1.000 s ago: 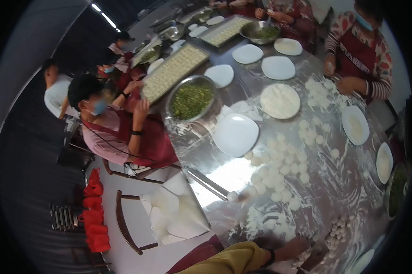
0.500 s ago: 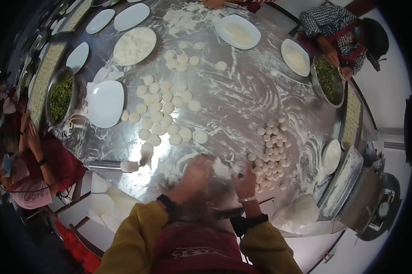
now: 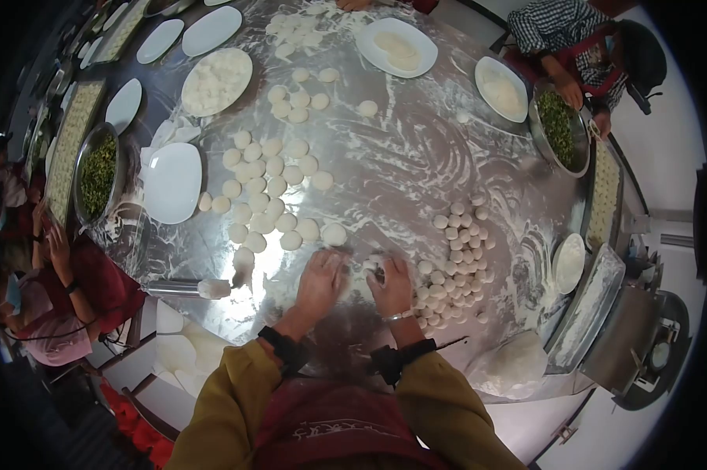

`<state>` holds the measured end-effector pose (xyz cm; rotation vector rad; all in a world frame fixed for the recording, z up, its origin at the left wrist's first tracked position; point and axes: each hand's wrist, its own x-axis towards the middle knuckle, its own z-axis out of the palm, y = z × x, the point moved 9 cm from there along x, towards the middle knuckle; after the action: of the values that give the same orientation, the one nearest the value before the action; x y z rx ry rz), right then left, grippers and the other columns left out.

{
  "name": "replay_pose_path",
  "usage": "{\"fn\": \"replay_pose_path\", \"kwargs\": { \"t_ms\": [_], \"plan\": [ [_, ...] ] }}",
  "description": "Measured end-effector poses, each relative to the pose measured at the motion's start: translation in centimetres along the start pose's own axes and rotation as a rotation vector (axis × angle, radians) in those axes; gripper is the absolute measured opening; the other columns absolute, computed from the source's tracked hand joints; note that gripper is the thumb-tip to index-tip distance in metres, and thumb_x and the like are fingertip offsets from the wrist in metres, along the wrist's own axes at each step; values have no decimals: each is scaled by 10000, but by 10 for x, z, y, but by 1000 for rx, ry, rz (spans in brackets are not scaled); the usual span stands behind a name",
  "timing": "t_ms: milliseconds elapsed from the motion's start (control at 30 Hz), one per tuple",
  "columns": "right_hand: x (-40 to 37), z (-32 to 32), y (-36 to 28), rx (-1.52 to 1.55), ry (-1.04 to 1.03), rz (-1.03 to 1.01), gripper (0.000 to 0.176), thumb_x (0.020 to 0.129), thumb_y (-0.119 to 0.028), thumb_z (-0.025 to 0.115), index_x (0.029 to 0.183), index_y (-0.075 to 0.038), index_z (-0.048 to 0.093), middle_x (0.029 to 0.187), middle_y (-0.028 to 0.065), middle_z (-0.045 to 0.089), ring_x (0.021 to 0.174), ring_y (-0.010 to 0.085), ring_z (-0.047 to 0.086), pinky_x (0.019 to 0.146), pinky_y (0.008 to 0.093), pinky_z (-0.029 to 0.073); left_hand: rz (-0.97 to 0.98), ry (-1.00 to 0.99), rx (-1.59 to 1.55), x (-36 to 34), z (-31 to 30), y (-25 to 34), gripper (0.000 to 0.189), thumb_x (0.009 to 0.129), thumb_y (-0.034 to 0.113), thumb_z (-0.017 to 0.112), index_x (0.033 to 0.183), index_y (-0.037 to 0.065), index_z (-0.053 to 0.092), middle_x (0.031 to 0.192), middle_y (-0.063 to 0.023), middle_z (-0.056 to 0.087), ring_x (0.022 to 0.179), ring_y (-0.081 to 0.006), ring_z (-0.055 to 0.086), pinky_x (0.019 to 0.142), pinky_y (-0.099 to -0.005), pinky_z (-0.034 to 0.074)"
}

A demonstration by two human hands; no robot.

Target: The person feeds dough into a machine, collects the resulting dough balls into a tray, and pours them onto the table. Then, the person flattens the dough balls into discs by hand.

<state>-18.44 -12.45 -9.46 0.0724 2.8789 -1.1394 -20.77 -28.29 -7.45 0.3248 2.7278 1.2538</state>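
My left hand (image 3: 322, 280) is low over the floured steel table, back up, its fingers bent together and whitened; what lies under them is hidden. Just to its right, my right hand (image 3: 391, 288) curls round with the thumb toward the fingers, white flour or dough showing at its fingertips. A cluster of small dough balls (image 3: 457, 274) lies right beside my right hand. Beyond my left hand spread several flattened dough rounds (image 3: 275, 186), the nearest round (image 3: 334, 234) right above its fingertips.
A rolling pin (image 3: 173, 288) lies at left. White plates (image 3: 173, 184) and a bowl of chopped greens (image 3: 99, 174) stand further left. At right are another greens bowl (image 3: 558, 129), a floury tray (image 3: 585, 313) and a clear bag (image 3: 514, 364). Co-workers (image 3: 580, 47) work around the table.
My right hand has moved left and forward, away from the dough balls, toward my left hand. My left hand has shifted slightly left and forward. The flour pile between them is now mostly covered.
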Motion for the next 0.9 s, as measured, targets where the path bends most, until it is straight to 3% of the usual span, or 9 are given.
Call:
{"fn": "replay_pose_path", "kwargs": {
  "t_ms": [167, 333, 467, 533, 667, 767, 867, 900],
  "plan": [
    [-3, 6, 12, -99, -5, -42, 461, 753, -139, 695, 1186, -53, 564, 1164, 183, 553, 1061, 383, 536, 916, 458, 445, -42, -8, -32, 10, 8, -2, 212, 846, 28, 590, 1054, 44, 629, 1074, -172, 597, 1026, -383, 554, 891, -466, 463],
    [4, -8, 1, -59, -22, -63, 380, 762, -168, 678, 1099, -21, 585, 1105, 177, 555, 1058, 394, 536, 919, 503, 441, -46, 3, 32, 18, 7, 4, 223, 829, 20, 602, 1047, 49, 636, 1087, -166, 605, 1011, -377, 560, 869, -450, 471],
    [2, -1, 9, 47, -28, -19, 394, 767, -190, 682, 1112, -24, 589, 1118, 183, 549, 1050, 399, 541, 914, 510, 443, 24, 72, 143, 31, 13, 13, 339, 849, 102, 605, 1188, 91, 599, 1220, -141, 572, 1126, -347, 519, 944, -464, 407],
    [1, -26, 2, 13, 114, -13, 402, 773, -194, 678, 1124, -20, 586, 1123, 188, 546, 1057, 403, 532, 916, 511, 434, 79, 138, 235, 42, 10, 39, 428, 894, 203, 585, 1311, 115, 546, 1321, -138, 531, 1217, -352, 471, 998, -509, 346],
    [-8, -67, 31, -110, 233, 72, 427, 767, -172, 659, 1152, -9, 574, 1146, 201, 539, 1067, 406, 512, 916, 508, 416, 261, -50, 391, 63, 47, 82, 624, 895, 380, 580, 1468, 203, 409, 1540, -77, 341, 1392, -312, 321, 1087, -602, 204],
    [-4, -81, 38, -305, 99, 42, 450, 747, -142, 642, 1167, -3, 560, 1155, 198, 538, 1077, 390, 501, 908, 505, 408, 320, -324, 463, 58, 110, 61, 614, 897, 398, 578, 1469, 256, 408, 1538, -66, 344, 1414, -301, 297, 1118, -611, 164],
    [-9, -64, 66, -369, -51, 56, 459, 725, -123, 631, 1162, -6, 554, 1135, 194, 551, 1059, 394, 514, 894, 502, 413, 332, -317, 450, 61, 120, 60, 602, 900, 409, 572, 1467, 300, 406, 1540, -56, 343, 1433, -299, 272, 1127, -640, 126],
    [0, -66, 63, -319, -9, 35, 438, 733, -120, 629, 1150, -9, 553, 1121, 191, 559, 1040, 396, 525, 881, 502, 422, 331, -317, 429, 67, 120, 58, 595, 902, 402, 570, 1466, 300, 408, 1538, -55, 346, 1432, -300, 275, 1127, -640, 126]
  ]
}}
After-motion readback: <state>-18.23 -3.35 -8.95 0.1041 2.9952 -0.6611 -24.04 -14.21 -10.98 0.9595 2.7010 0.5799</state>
